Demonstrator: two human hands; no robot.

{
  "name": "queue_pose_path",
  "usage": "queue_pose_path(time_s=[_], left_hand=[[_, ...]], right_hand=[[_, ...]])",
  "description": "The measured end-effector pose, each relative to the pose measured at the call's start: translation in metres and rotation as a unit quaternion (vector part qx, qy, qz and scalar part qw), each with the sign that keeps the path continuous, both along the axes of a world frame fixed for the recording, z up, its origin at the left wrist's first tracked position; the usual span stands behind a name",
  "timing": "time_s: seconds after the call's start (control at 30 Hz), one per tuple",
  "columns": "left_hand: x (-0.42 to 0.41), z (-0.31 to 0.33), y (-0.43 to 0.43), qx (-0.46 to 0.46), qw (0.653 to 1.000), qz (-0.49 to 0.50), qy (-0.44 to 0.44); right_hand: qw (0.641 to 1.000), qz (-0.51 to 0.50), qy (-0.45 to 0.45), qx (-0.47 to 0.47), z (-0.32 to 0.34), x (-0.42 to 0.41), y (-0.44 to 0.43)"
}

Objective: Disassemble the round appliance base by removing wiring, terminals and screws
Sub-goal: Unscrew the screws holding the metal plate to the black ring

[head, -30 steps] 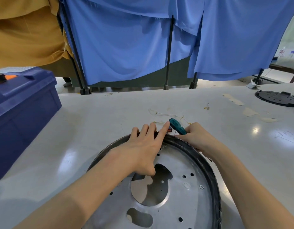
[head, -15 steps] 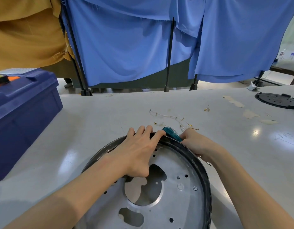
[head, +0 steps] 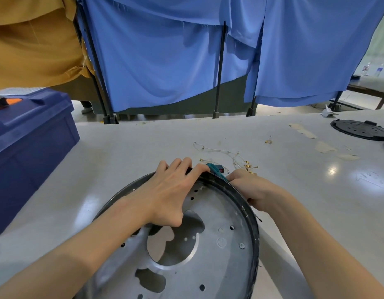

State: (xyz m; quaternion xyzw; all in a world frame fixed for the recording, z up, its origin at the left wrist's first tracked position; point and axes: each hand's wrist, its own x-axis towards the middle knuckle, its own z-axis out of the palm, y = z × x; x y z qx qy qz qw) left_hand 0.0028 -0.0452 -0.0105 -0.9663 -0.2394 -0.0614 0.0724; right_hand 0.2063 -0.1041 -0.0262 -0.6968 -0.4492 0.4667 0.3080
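The round appliance base [head: 221, 238], a silver metal disc with a black rim and cut-outs, lies on the white table in front of me. My left hand [head: 167, 190] lies on the disc with its fingers curled over the far rim. My right hand [head: 249, 188] grips a teal-handled screwdriver [head: 217, 170] outside the rim at the far right, the tool's tip hidden behind the rim. One screw [head: 242, 245] sits in the disc near the right edge. Loose white wires with brass terminals [head: 236, 157] lie on the table just beyond my hands.
A dark blue toolbox [head: 29, 145] stands at the left. A black round part [head: 359, 129] lies at the far right of the table. Another brass terminal [head: 268, 141] lies alone. Blue curtains on black stands [head: 219, 67] hang behind the table's far edge.
The view has dipped and the base now sits lower and more to the left. My left fingers have curled further over the rim, and the screwdriver handle has sunk lower behind it.
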Motion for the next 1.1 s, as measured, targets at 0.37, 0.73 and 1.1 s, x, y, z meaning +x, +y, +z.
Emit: queue_pose_path(time_s=[0.37,0.73,1.1], left_hand=[[-0.036,0.002,0.021,-0.045,0.996,0.042,-0.059],[-0.062,0.002,0.032,-0.044,0.993,0.067,-0.082],[-0.065,0.003,0.030,-0.029,0.993,0.051,-0.103]], right_hand=[[0.996,-0.054,-0.030,0.061,-0.010,-0.010,0.007],[0.992,-0.026,-0.095,0.077,-0.009,-0.028,0.010],[0.981,0.021,-0.169,0.089,-0.015,-0.043,0.014]])
